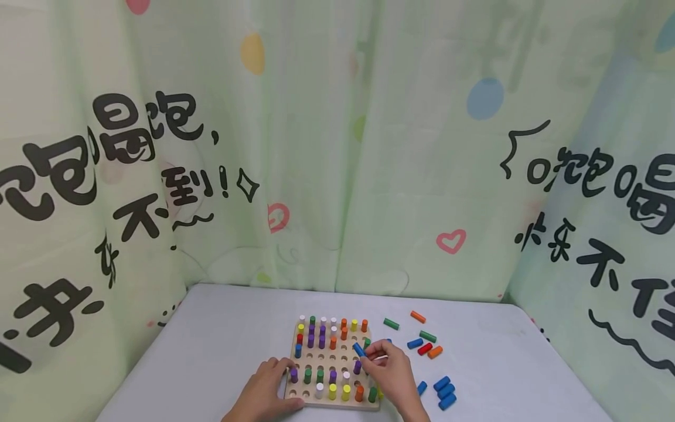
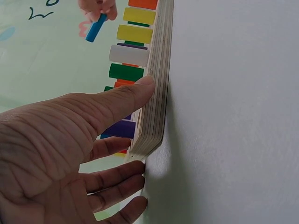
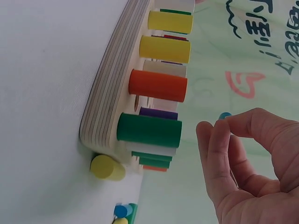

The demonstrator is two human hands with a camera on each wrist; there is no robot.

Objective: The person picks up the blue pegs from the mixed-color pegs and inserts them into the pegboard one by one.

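Note:
A square wooden pegboard [image 1: 332,404] lies on the table, with coloured pegs standing in many holes. My left hand [image 1: 266,390] rests at its front left corner. In the left wrist view the fairly straight thumb [image 2: 124,98] touches the layered front edge, and the other fingers extend along the left side. Over the right part of the board my right hand [image 1: 389,368] pinches a blue peg [image 1: 359,349] between thumb and fingertips, tilted and above the holes. Only the end of that peg [image 3: 225,115] shows in the right wrist view. A purple peg [image 1: 357,367] stands close below it.
Loose blue pegs [image 1: 446,387] lie right of my right hand. Farther back are loose green [image 1: 391,323], orange [image 1: 418,316] and red [image 1: 425,349] pegs. A yellow peg [image 3: 107,168] lies by the board's front right corner. Printed curtains [image 1: 337,146] surround the table.

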